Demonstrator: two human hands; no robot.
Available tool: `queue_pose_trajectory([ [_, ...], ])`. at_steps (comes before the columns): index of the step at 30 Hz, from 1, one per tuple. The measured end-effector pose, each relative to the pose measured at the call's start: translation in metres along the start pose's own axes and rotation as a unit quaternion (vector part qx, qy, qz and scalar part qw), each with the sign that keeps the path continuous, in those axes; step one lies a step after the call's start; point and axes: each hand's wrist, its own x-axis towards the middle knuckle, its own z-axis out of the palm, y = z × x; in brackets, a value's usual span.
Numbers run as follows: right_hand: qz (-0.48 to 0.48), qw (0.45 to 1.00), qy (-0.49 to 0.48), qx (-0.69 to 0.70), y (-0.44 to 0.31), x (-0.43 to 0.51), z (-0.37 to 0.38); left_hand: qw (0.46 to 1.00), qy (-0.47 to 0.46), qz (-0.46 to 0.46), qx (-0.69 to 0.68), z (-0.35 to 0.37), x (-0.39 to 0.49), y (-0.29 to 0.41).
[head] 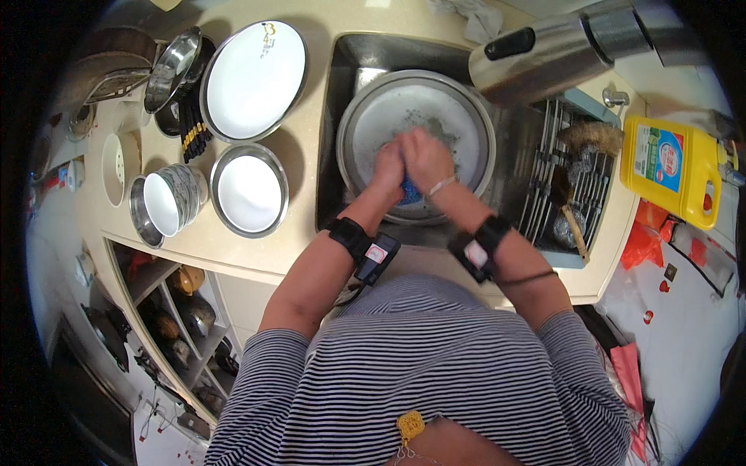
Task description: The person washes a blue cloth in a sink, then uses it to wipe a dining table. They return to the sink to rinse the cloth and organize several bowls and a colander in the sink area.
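A round metal basin sits in the sink, with dark specks showing across its pale inside. Over it my left hand and my right hand are pressed together, slightly blurred. Between them is a bunched blue cloth, its lower part hanging out below my palms. Both hands grip this cloth; the rest of it is hidden by my fingers. Above and to the right of the basin hangs a large metal faucet head.
Left on the counter are a large white plate, a white bowl in a metal dish, stacked bowls and black chopsticks. Right are a drain rack with scrubbers, a brush and a yellow jug.
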Motion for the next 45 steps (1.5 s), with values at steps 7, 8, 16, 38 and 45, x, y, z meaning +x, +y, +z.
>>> queue_pose_trajectory([
  [7, 0.053, 0.995, -0.075, -0.032, 0.058, 0.020, 0.011, 0.981, 0.124, -0.043, 0.145, 0.017, -0.002, 0.004],
  [8, 0.139, 0.984, -0.103, 0.041, 0.075, 0.025, 0.015, 0.969, 0.125, -0.032, 0.211, 0.015, 0.002, 0.007],
  [16, 0.233, 0.950, -0.109, 0.176, 0.135, -0.003, 0.012, 0.765, 0.156, 0.226, 0.582, -0.033, 0.024, 0.031],
  [38, 0.332, 0.929, -0.071, 0.150, 0.105, -0.041, 0.041, 0.842, 0.141, -0.027, 0.519, -0.048, 0.015, -0.017],
  [45, 0.319, 0.842, -0.281, 0.333, 0.090, -0.028, 0.011, 0.721, 0.081, -0.009, 0.688, -0.048, 0.016, -0.019],
])
